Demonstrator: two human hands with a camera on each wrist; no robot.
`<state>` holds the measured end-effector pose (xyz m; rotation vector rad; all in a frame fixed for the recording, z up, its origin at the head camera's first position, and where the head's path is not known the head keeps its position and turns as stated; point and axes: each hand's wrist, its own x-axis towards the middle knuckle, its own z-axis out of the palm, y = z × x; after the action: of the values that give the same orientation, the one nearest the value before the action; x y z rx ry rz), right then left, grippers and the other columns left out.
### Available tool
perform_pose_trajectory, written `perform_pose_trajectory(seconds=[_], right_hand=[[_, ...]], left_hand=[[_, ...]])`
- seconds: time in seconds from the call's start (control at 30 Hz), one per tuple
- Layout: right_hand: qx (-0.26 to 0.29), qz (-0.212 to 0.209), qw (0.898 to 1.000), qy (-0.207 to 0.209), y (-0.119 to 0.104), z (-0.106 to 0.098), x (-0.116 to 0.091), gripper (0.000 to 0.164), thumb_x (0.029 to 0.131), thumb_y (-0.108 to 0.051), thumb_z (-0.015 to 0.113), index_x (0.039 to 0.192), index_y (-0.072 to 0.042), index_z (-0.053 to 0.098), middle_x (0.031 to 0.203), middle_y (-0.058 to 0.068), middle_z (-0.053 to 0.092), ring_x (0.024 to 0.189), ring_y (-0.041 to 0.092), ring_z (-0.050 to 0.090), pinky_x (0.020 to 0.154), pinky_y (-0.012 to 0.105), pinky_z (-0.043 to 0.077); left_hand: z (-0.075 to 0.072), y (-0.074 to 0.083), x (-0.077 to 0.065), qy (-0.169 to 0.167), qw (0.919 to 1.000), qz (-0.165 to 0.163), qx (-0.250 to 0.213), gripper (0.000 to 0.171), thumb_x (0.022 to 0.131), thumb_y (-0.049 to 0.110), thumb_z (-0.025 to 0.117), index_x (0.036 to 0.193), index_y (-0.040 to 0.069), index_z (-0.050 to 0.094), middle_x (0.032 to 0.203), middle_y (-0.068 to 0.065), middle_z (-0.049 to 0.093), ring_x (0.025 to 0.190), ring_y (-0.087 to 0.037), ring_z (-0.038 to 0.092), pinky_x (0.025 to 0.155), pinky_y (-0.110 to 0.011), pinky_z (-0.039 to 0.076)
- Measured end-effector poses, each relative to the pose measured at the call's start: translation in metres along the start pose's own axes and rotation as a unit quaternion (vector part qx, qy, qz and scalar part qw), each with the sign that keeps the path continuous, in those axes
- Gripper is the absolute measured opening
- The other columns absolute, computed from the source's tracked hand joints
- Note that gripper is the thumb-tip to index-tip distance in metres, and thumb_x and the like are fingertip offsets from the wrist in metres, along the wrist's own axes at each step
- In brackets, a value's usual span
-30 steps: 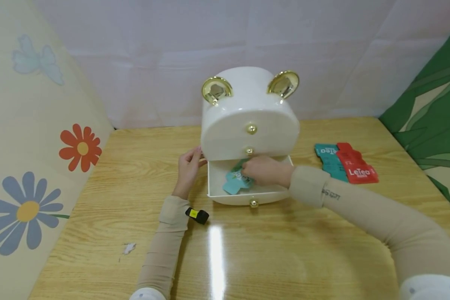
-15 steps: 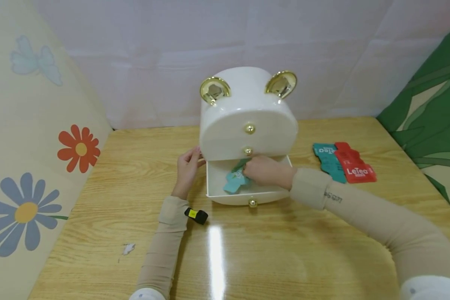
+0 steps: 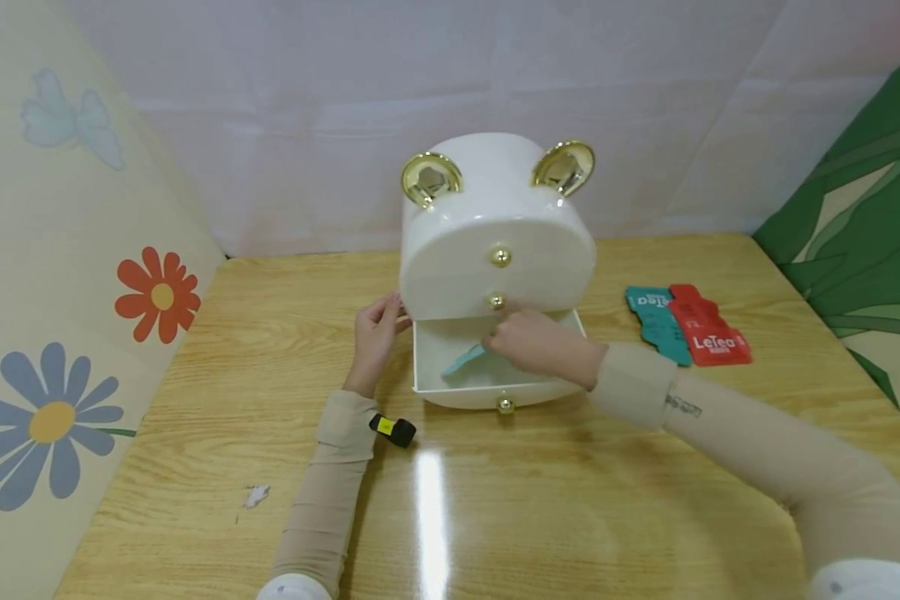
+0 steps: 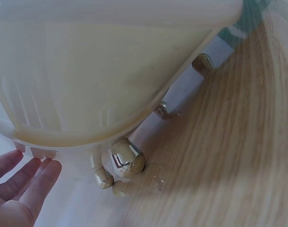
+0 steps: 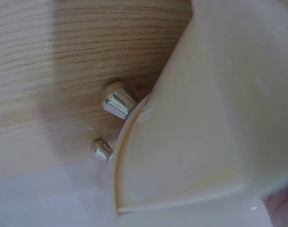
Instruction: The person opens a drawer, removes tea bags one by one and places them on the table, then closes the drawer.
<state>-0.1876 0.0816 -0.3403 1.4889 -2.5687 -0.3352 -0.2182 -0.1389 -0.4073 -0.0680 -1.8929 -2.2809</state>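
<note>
A white chest (image 3: 487, 187) with gold bear ears and round gold knobs stands on the table in the head view. Its bottom drawer (image 3: 547, 395) is pulled out. Over that drawer, my right hand (image 3: 540, 346) pinches a teal tea packet (image 3: 463, 363), which slants down into the drawer and shows almost edge-on. My left hand (image 3: 375, 337) rests on the chest's left side. In the left wrist view the straight fingers (image 4: 45, 179) of this hand touch the white wall. Only a sliver of my right hand (image 5: 281, 208) appears in the right wrist view.
Right of the chest lie a teal packet (image 3: 656, 321) and a red packet (image 3: 711, 329) overlapping it. A black strap piece with a yellow label (image 3: 393, 430) is at my left wrist. A white scrap (image 3: 257, 496) marks the table (image 3: 540, 500) at front left.
My right hand has lifted slightly, and the teal packet in it has tipped from showing its printed face to nearly edge-on. My left hand stays on the chest's side.
</note>
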Motion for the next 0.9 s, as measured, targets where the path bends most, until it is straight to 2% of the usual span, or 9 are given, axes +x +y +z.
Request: perform_pose_trajectory(seconds=[0.3,0.5,0.7,0.9], right_hand=[[-0.019,0.027,0.999,0.023,-0.006,-0.011,-0.011,0.013,0.075,0.006,0.059,0.081,-0.005,0.06,0.069,0.003,0.06,0.054,0.015,0.051,0.044,0.023,0.047],[-0.012,0.04,0.998,0.045,-0.008,-0.019,-0.015,0.015,0.076,0.008,0.057,0.086,-0.004,0.061,0.076,0.005,0.065,0.06,0.016,0.056,0.047,0.024,0.05],[-0.002,0.035,0.996,0.086,-0.008,-0.024,-0.021,0.015,0.075,0.009,0.057,0.083,-0.003,0.057,0.074,0.007,0.064,0.057,0.016,0.055,0.043,0.022,0.048],[0.001,0.016,0.99,0.143,-0.007,-0.026,-0.028,0.02,0.07,0.012,0.058,0.083,-0.002,0.057,0.076,0.008,0.065,0.058,0.018,0.056,0.043,0.024,0.049]], left_hand=[[-0.001,0.0,0.0,-0.005,1.0,0.004,0.006,0.03,0.096,0.008,0.043,0.109,-0.016,0.055,0.087,-0.004,0.061,0.079,-0.012,0.059,0.073,-0.028,0.056],[0.0,-0.001,0.0,0.002,1.0,0.001,0.007,0.03,0.096,0.008,0.043,0.108,-0.016,0.056,0.084,-0.002,0.061,0.079,-0.013,0.059,0.072,-0.027,0.056],[0.0,-0.001,0.0,0.005,1.0,-0.002,0.004,0.029,0.096,0.007,0.043,0.108,-0.016,0.057,0.082,0.0,0.061,0.079,-0.014,0.059,0.072,-0.026,0.056],[0.0,-0.001,0.0,0.002,1.0,0.0,0.007,0.03,0.096,0.008,0.044,0.109,-0.015,0.057,0.084,-0.002,0.061,0.082,-0.019,0.059,0.073,-0.027,0.055]])
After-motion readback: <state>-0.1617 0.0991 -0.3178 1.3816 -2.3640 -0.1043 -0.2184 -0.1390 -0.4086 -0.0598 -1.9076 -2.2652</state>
